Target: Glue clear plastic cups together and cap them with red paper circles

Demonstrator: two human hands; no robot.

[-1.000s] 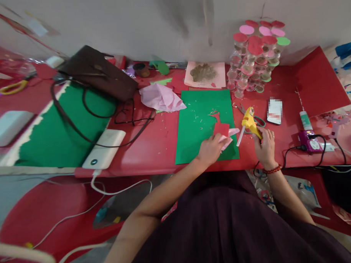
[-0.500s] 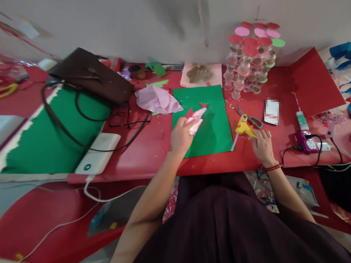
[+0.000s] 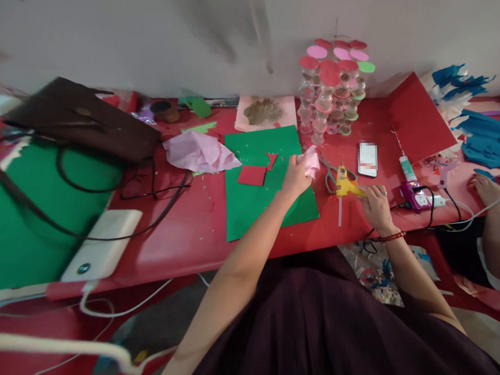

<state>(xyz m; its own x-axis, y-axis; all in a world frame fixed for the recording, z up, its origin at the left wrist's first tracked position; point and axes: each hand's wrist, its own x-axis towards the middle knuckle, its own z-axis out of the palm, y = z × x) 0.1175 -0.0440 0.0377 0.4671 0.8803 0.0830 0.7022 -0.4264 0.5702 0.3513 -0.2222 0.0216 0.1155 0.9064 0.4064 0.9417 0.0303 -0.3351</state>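
My left hand [image 3: 295, 177] is closed round a crumpled piece of pink cloth or tissue [image 3: 312, 162], above the right edge of a green sheet [image 3: 254, 209]. On that sheet lie a red paper square [image 3: 252, 175] and a small red scrap [image 3: 271, 161]. My right hand [image 3: 376, 205] grips the handle of a yellow glue gun [image 3: 344, 184], which has a pale glue stick [image 3: 340, 211] by it. Scissors [image 3: 330, 179] lie just left of the glue gun, partly hidden by it.
A stack of clear cups with coloured discs [image 3: 327, 103] stands behind. A phone [image 3: 367, 159], a purple power adapter [image 3: 414, 195] and a second glue gun [image 3: 443, 172] are to the right, near another person's hand [image 3: 486, 190]. A brown bag [image 3: 87, 119] and a white power bank [image 3: 104, 244] lie left.
My left hand has moved right with the pink piece, towards the glue gun. The red square now lies flat on the green sheet. The view has turned right, showing another person's arm.
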